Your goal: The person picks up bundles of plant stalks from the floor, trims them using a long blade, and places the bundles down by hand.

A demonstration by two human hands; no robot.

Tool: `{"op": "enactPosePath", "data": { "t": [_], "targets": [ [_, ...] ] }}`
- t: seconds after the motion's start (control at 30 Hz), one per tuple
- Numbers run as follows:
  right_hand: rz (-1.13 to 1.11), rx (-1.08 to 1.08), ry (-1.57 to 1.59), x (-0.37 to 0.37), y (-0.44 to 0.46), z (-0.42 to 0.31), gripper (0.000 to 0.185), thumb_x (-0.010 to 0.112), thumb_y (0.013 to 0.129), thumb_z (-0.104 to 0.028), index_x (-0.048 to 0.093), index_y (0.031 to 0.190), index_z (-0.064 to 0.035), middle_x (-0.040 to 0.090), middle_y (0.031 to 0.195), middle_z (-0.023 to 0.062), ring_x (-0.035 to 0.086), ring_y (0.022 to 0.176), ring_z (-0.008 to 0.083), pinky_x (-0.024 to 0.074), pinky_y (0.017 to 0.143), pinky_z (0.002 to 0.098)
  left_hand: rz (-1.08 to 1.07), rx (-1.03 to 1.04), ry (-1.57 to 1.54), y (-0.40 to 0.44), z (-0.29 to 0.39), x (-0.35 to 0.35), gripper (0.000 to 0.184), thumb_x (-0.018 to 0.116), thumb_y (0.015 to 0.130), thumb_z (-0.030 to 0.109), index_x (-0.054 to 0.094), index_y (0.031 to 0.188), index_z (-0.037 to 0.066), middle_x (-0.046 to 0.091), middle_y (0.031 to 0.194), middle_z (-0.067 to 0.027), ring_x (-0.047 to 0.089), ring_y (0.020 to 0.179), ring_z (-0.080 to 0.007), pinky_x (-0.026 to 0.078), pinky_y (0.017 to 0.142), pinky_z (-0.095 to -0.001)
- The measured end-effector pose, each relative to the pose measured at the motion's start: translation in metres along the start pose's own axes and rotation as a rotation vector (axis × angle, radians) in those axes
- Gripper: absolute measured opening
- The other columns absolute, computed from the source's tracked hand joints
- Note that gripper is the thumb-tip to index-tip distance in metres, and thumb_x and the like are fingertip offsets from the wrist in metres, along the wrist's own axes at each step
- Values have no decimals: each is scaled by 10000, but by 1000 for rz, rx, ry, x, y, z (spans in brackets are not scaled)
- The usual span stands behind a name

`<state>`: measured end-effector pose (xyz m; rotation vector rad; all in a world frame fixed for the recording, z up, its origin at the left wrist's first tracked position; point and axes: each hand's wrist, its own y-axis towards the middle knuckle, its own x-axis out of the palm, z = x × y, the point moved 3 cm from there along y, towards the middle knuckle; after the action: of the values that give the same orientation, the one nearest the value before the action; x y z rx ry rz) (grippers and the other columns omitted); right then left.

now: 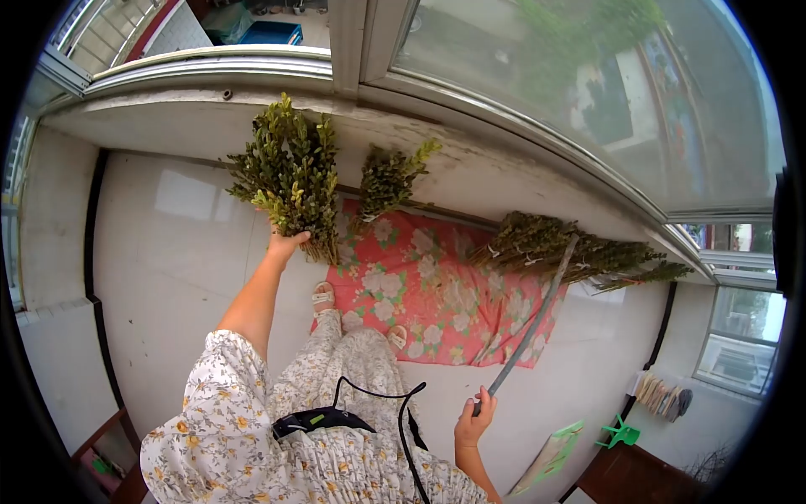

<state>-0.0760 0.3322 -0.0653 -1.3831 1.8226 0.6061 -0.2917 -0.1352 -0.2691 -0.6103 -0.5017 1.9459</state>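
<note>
A large bundle of leafy branches (292,164) stands upright against the low wall under the window. My left hand (287,238) is closed around its lower part, and some of the fingers are hidden behind the leaves. A long grey pole (531,330) slants up and away to the right, its near end gripped in my right hand (476,418). Seen from here, the pole's far end overlaps the dried leafy bundles (537,239) along the wall; whether it touches them I cannot tell. A smaller leafy bundle (386,176) leans on the wall between them.
Under my feet and beyond lies a red flowered cloth (437,294) on the pale tiled floor (185,260). A window sill (210,99) runs along the wall. To the right are a green stool (620,433), a flat green-edged panel (547,458) and a dark brown surface (621,475).
</note>
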Motion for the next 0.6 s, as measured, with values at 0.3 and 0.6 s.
{"op": "enactPosePath", "data": {
  "t": [0.3, 0.6],
  "targets": [
    [-14, 2, 69, 12, 1, 4, 330, 508, 750, -2, 537, 1079, 14, 465, 845, 111, 485, 755, 236, 402, 636, 320, 129, 159, -87, -24, -1, -25, 969, 741, 637, 26, 134, 1388, 98, 309, 1373, -126, 388, 1197, -275, 374, 955, -369],
    [-40, 160, 156, 7, -2, 20, 329, 506, 757, 1, 540, 1085, 2, 471, 846, 102, 469, 702, 205, 392, 595, 302, 207, 41, -136, -54, -36, -36, 912, 713, 667, 60, 146, 1382, 70, 281, 1388, -146, 389, 1204, -292, 382, 951, -397]
  ]
}}
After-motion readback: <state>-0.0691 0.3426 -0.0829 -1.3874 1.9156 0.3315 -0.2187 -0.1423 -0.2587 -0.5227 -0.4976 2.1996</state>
